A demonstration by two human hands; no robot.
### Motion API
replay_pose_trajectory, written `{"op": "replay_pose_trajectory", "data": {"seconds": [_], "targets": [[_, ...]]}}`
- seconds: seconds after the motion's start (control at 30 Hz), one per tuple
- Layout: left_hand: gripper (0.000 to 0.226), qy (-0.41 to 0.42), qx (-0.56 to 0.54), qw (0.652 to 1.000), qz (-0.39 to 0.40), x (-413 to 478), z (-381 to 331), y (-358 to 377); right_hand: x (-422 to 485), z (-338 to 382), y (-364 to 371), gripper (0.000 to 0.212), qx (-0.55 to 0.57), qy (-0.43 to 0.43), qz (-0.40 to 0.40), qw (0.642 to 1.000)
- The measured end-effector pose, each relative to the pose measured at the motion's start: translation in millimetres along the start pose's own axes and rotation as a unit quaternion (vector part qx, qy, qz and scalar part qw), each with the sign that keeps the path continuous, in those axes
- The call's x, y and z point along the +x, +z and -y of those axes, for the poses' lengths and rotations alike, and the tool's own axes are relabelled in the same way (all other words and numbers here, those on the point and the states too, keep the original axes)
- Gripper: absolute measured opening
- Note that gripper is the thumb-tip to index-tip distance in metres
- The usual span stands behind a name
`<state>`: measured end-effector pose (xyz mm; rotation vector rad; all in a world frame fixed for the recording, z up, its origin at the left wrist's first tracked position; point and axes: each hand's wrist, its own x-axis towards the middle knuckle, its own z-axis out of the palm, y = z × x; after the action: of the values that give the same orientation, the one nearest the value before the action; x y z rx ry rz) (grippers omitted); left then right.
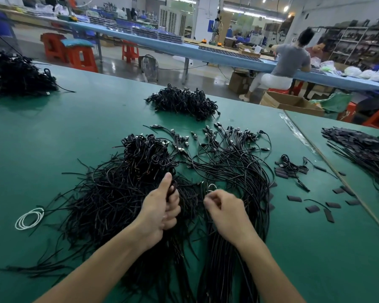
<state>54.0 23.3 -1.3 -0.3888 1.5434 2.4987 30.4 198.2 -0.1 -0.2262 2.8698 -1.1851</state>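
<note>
I've got the left hand (161, 207) gripping a cable bundle (171, 189) over the pile (118, 193), the right hand (224, 209) pinching a white loop (212, 186) just beside it, so I'd stretch it wide before looping.

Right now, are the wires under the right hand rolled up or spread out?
Spread out: the wires fan loosely over the green table, plug ends apart, beneath the right hand.

Left hand (160, 207) gripping cables (118, 193), right hand (225, 213) curled
</note>
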Motion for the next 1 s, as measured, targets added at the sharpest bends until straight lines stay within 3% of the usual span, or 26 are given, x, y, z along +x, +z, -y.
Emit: {"op": "replay_pose_trajectory", "data": {"seconds": [0.1, 0.2, 0.4, 0.53, 0.67, 0.83, 1.0], "targets": [[0.051, 0.048, 0.021, 0.999, -0.014, 2.1, -6.7, -6.0, -3.5, -8.4, 13.6, 0.017, -0.138, 0.017, 0.061, 0.988], [0.051, 0.066, 0.039, 0.997, -0.015, 2.6, -8.8, -6.7, -6.7, -7.5, 22.8, 0.024, -0.223, 0.005, 0.056, 0.973], [0.059, 0.067, 0.044, 0.997, -0.024, 1.1, -6.4, -4.1, -4.2, -2.7, 28.5, 0.018, -0.271, -0.010, 0.032, 0.962], [0.067, 0.051, 0.042, 0.997, -0.036, 0.9, -5.8, -4.0, -6.1, -0.3, 19.5, 0.014, -0.200, 0.031, 0.013, 0.979], [0.057, 0.047, 0.073, 0.996, -0.030, -0.1, -4.2, -3.8, -9.2, -1.7, 4.6, 0.014, -0.088, 0.057, -0.005, 0.994], [0.025, 0.042, 0.115, 0.992, 0.024, -4.0, 0.4, 2.9, -19.8, 14.7, -4.9, 0.010, 0.032, -0.009, -0.097, 0.995], [0.017, 0.079, 0.130, 0.986, 0.066, -12.1, 4.5, 16.7, -35.9, 38.9, -2.3, 0.011, 0.117, -0.075, -0.113, 0.984]]}}
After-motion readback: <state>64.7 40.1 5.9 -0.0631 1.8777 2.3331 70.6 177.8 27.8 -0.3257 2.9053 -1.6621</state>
